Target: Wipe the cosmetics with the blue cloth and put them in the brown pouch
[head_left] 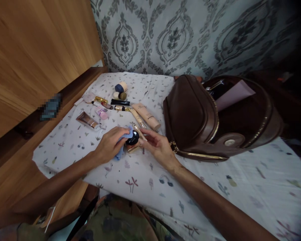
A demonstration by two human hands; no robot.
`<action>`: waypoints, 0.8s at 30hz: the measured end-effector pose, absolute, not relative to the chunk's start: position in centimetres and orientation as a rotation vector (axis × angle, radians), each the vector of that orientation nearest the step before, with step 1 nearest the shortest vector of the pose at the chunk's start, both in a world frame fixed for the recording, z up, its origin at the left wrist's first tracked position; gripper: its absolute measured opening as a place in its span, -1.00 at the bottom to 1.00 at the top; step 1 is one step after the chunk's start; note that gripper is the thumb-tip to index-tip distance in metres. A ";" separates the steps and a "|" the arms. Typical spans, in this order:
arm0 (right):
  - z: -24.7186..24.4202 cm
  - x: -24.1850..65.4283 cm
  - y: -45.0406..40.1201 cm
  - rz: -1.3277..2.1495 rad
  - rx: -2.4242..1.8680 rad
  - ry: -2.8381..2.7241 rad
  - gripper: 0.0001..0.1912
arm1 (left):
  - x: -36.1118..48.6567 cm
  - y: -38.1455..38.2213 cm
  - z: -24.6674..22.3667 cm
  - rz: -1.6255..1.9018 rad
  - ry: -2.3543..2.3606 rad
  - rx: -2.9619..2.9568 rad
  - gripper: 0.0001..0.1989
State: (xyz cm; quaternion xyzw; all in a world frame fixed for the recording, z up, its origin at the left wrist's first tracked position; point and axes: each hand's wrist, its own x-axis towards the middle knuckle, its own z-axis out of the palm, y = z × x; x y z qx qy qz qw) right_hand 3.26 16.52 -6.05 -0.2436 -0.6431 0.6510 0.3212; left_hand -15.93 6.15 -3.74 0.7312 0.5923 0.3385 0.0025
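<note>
Pinched in my left hand (110, 144) is a blue cloth (119, 153), its upper part against a round black compact (133, 138). My right hand (158, 147) has its thumb and fingers at the right side of the compact, beside a slim light-coloured item (140, 133); whether it grips one or both is hard to tell. A gold-edged piece (133, 149) shows just below the compact. Beyond my hands lie a peach tube (146, 116), a narrower beige tube (137, 117), a black tube (120, 102) and a brown tube (87, 120).
A brown leather bag (190, 117) stands open on the right, a pink item (235, 95) sticking out. Sponges (120, 87), a pink bottle (101, 112) and a gold tube (101, 99) lie towards the back left. Wooden furniture (40, 40) borders the patterned cloth's left side.
</note>
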 end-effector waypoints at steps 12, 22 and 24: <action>-6.3 3.5 16.8 1.664 -0.695 -1.734 -0.29 | -14.9 6.3 -2.7 0.974 1.359 2.629 -0.83; -6.6 3.3 16.9 1.794 -0.619 -1.633 -0.51 | -16.9 3.9 -3.7 0.862 1.752 2.584 -0.81; -6.6 3.4 16.9 1.793 -0.616 -1.634 -0.53 | -17.0 3.5 -3.9 0.872 1.832 2.526 -0.81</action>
